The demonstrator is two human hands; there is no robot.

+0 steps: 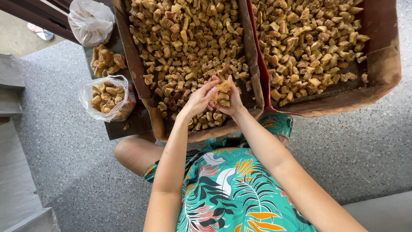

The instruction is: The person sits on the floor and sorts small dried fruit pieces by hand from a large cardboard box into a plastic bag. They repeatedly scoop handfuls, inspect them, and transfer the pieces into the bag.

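Observation:
My left hand and my right hand meet over the near edge of a brown cardboard tray filled with several tan, sugary chunks. Together they hold a small cluster of these chunks, fingers curled round it from both sides. The loose chunks cover the tray's floor beyond my hands.
A second cardboard tray of the same chunks lies to the right. On a dark board at the left sit an open clear bag with chunks, a loose pile and a tied bag. Grey speckled floor surrounds; concrete steps at left.

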